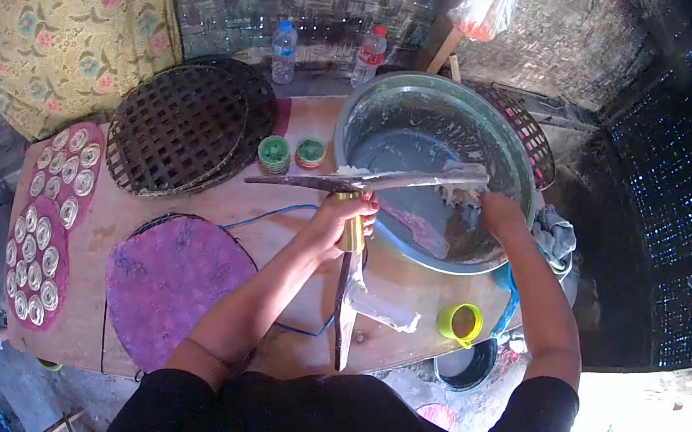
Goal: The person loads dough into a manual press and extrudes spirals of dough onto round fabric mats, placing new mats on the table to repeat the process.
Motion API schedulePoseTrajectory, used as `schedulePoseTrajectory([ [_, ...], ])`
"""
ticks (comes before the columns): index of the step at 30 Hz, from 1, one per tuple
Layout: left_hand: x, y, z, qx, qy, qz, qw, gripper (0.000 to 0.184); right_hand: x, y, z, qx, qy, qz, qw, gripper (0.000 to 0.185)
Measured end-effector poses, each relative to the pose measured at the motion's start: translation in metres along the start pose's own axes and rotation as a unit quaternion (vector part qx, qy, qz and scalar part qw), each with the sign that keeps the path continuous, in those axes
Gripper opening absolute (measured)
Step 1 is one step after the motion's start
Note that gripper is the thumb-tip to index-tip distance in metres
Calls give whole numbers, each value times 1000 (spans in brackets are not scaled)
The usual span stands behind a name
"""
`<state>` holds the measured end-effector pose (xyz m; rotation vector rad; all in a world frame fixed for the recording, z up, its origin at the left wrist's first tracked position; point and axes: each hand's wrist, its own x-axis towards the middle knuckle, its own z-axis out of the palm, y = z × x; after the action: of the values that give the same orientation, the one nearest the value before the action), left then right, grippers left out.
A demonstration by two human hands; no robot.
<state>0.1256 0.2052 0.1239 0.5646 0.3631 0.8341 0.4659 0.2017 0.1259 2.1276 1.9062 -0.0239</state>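
Note:
My left hand point(343, 223) is closed around the brass cylinder point(352, 234) of a wooden press. The press's long wooden bar point(408, 179) slants across the rim of a large basin point(350, 129), its right end smeared white. Below the cylinder lies a wooden plunger piece point(343, 322) with a white-coated rod point(385, 309) pointing right. Inside the basin, at its right side, my right hand point(501, 217) is closed on wet white dough point(463, 196) under the bar's end; its fingers are partly hidden. A pinkish piece point(422, 231), perhaps plastic, lies lower in the basin.
Round woven trays point(181, 127) stand stacked at the back left. Coiled white noodle rounds point(37, 263) cover pink discs at far left. A purple round cloth point(175, 292), green tubs point(274, 152), two bottles point(284, 52), a yellow mug point(461, 323) and a black bucket point(467, 367) are around.

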Motion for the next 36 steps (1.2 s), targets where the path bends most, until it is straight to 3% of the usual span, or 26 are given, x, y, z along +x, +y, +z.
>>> schedulePoseTrajectory([
  [3,-1,0,2,16,14,-11,1000,14,-18,-10,-7,35,-19,4,999,24],
  [8,-3,0,-3,7,45,-24,999,11,-40,-18,-50,-18,-79,-29,996,23],
  [10,0,-1,-6,7,40,-17,999,12,-36,-16,-70,0,-83,35,996,23],
  [13,-2,-7,-9,40,36,-22,998,13,-6,-12,-41,13,-31,79,996,21],
  [16,0,-8,-7,82,39,-8,996,13,11,-12,-2,28,-4,37,999,21],
  [20,2,-12,-10,90,33,-15,995,13,-10,-24,-10,46,-16,20,999,21],
  [23,-7,3,-2,100,63,-16,993,14,-40,-32,-38,38,-86,18,995,21],
  [25,-23,36,8,70,59,-7,996,13,-31,10,-15,37,20,-183,982,25],
  [27,-56,93,20,70,46,63,994,10,-94,-12,-101,170,9,-117,979,31],
  [28,-73,124,18,77,73,94,990,20,-109,-6,-120,275,-46,-125,952,32],
  [29,-93,156,23,144,79,149,975,18,-124,-1,-142,374,-99,-133,912,33],
  [30,-111,179,29,204,94,212,951,16,-159,-35,-194,412,-159,-42,896,33],
  [32,-147,202,56,449,145,400,785,18,-184,-55,-219,433,-162,-36,886,35],
  [33,-154,211,43,647,146,476,577,16,-189,-58,-219,500,-155,-92,847,36],
  [34,-163,220,36,792,138,502,319,15,-192,-63,-218,562,-151,-149,799,37],
  [35,-171,220,32,779,156,408,450,10,-188,-74,-212,604,-159,-212,752,39],
  [36,-181,221,20,811,83,521,254,8,-188,-93,-207,640,-157,-235,714,41],
])
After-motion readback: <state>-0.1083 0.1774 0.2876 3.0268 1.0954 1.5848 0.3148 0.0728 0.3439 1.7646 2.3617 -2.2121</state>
